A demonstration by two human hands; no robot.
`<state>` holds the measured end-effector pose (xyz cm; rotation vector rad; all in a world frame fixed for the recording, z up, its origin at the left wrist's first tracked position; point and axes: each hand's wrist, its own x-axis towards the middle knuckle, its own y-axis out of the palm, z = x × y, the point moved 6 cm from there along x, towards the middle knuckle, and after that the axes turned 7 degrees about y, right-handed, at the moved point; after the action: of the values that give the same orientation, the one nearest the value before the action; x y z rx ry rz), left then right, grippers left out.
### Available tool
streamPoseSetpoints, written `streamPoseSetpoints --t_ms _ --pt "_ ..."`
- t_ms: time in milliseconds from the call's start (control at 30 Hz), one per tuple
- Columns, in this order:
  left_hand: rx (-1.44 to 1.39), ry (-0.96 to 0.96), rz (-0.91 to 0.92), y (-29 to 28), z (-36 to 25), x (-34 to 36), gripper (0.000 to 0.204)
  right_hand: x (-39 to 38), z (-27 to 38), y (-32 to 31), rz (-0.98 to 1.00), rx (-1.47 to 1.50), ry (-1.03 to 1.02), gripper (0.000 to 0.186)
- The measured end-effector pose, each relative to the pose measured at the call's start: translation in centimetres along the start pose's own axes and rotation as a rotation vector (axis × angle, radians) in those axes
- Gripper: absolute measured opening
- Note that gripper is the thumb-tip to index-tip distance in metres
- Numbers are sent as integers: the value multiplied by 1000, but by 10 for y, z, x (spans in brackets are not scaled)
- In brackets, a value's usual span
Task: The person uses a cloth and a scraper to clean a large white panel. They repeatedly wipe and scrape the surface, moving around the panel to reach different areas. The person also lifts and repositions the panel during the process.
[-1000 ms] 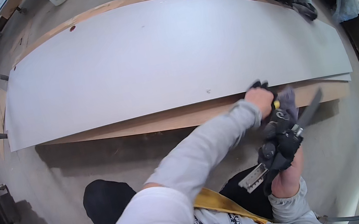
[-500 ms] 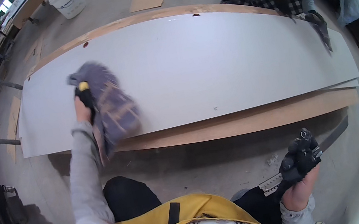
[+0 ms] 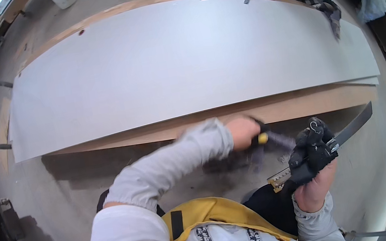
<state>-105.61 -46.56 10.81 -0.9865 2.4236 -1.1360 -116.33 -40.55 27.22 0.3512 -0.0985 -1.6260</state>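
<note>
Head view: left hand [image 3: 242,131] grips rag [image 3: 272,143] (blurred).

Yellow-handled tool [image 3: 262,138]: blurred, gripped in the left hand [image 3: 242,131], near the board edge. Flat metal ruler [image 3: 329,145]: tilted, clenched in the gloved right hand [image 3: 312,153].

The person wears a pale grey long-sleeved top, its gathered elastic cuff [image 3: 212,136] closing just short of the bare left hand [image 3: 243,131]. Below that cuff lies a mustard-yellow vest [image 3: 210,215] with a dark strap patch over white fabric printed in dark shapes (blurred). The right hand [image 3: 311,154] wears a black work glove.
</note>
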Motion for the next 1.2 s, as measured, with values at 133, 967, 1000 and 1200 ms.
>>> streamPoseSetpoints --t_ms 133,967,1000,1200 --pt "-103 -188 53 -4 -46 -80 14 -5 -1 19 36 25 85 32" --pt "-281 -815 -326 2 -20 -257 19 -44 -134 97 276 -377 683 16" --pt "-238 -757 -492 -23 -30 -254 35 -53 -136 101 250 -375 725 9" --pt "-214 -798 -776 -68 -66 -261 58 -86 -147 93 417 -428 608 12"
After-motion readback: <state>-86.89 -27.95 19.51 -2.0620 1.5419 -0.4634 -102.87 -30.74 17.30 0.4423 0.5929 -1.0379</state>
